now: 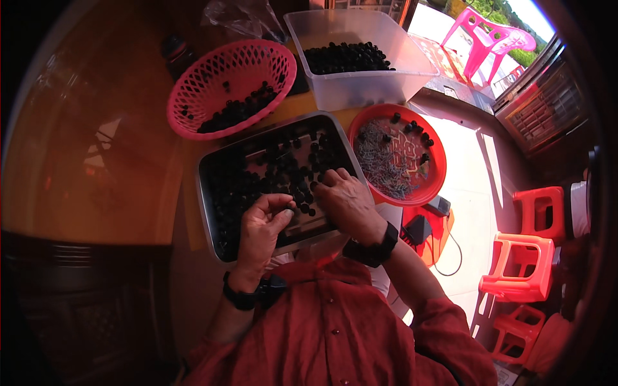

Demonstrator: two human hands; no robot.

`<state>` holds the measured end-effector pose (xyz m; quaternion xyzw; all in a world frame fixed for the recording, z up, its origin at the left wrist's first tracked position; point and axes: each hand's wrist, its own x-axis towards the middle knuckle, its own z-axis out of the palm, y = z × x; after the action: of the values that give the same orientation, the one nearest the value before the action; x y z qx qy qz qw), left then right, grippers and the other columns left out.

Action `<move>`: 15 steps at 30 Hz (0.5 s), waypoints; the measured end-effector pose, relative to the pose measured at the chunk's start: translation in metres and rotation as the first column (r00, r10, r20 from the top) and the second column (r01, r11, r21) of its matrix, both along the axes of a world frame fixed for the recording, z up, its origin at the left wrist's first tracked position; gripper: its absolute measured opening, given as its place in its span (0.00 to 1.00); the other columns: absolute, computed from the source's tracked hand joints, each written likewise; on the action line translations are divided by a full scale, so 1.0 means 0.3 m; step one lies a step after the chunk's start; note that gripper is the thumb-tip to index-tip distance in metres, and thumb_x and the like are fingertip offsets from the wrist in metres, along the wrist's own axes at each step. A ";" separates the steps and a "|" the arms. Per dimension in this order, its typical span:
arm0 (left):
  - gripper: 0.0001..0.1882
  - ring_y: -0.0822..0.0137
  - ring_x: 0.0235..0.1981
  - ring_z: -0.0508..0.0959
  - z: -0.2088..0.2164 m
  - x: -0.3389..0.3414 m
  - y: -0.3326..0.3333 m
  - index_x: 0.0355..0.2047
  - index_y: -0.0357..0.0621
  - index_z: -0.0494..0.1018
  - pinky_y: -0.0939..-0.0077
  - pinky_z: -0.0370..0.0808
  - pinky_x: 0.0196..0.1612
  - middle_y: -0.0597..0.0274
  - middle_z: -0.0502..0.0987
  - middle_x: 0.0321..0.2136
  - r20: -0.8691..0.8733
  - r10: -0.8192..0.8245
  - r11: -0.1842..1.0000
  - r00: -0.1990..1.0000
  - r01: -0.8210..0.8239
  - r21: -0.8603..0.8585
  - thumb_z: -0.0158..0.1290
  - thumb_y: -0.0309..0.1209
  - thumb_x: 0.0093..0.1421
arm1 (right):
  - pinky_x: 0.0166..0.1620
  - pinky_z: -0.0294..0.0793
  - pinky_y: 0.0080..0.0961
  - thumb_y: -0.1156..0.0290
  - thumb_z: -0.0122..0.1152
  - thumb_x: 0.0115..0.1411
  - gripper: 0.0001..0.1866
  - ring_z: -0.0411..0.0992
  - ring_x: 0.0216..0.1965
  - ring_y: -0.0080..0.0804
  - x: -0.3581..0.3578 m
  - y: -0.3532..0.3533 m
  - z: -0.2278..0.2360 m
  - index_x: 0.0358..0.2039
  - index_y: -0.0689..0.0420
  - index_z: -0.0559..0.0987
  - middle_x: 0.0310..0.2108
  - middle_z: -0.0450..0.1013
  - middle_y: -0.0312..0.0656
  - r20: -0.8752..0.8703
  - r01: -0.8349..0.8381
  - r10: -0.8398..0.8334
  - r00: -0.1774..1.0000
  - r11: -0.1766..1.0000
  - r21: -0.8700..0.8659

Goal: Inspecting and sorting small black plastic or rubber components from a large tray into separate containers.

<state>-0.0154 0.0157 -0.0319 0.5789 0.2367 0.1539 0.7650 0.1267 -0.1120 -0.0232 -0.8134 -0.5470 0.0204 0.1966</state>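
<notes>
Black pieces [282,168], small and round, lie loose in the metal tray [332,119] beneath both hands. The left hand [259,226] has its thumb and forefinger pinched together over the tray's near half, closed on one of these pieces at their tips. The right hand [347,201] reaches in from the right side, its curled fingers pointing down among the pieces; its fingertips are hidden, so I cannot tell whether it grips anything. A black band circles each wrist, and the person wears a red shirt [322,321].

Just right of the tray is a round red plate [440,168] with a heap of thin grey metal pins [389,170] and several black pieces near its far and right rim. Beyond the tray, a pink basket [199,74] holds more black pieces, and to its right a clear plastic tub [351,87] holds a larger pile. A clear bag [241,18] lies behind the basket.

A shiny brown table [96,174] stretches to the left. To the right are a black adapter [418,229] with a cable, red stools [520,267], and, farther off in bright light, a pink chair [486,40].
</notes>
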 end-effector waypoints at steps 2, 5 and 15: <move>0.11 0.75 0.37 0.74 0.004 0.000 -0.003 0.40 0.38 0.70 0.82 0.71 0.46 0.61 0.75 0.36 0.081 0.041 0.998 0.996 -0.038 -0.048 0.51 0.17 0.55 | 0.41 0.71 0.33 0.76 0.56 0.43 0.10 0.68 0.41 0.41 -0.003 0.009 -0.002 0.29 0.56 0.79 0.35 0.69 0.43 -0.023 0.006 -0.006 1.000 1.000 -0.022; 0.11 0.74 0.38 0.74 0.007 -0.001 0.002 0.40 0.38 0.69 0.82 0.71 0.45 0.60 0.75 0.36 0.092 -0.015 0.997 0.996 0.021 -0.069 0.52 0.17 0.55 | 0.41 0.71 0.33 0.76 0.56 0.42 0.09 0.68 0.41 0.41 0.008 0.019 -0.025 0.27 0.56 0.80 0.34 0.69 0.43 -0.055 -0.004 0.002 0.998 0.999 -0.045; 0.09 0.77 0.37 0.74 0.011 -0.009 0.018 0.39 0.38 0.71 0.84 0.71 0.45 0.64 0.75 0.36 0.029 0.005 0.996 1.000 -0.002 -0.084 0.51 0.17 0.57 | 0.32 0.72 0.28 0.81 0.58 0.44 0.05 0.74 0.28 0.37 -0.011 0.007 0.020 0.24 0.61 0.75 0.25 0.72 0.43 -0.556 0.032 0.189 0.809 0.932 0.362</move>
<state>-0.0180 0.0212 -0.0286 0.5436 0.2330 0.1534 0.7917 0.1234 -0.1098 -0.0173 -0.6951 -0.4886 0.1775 0.4966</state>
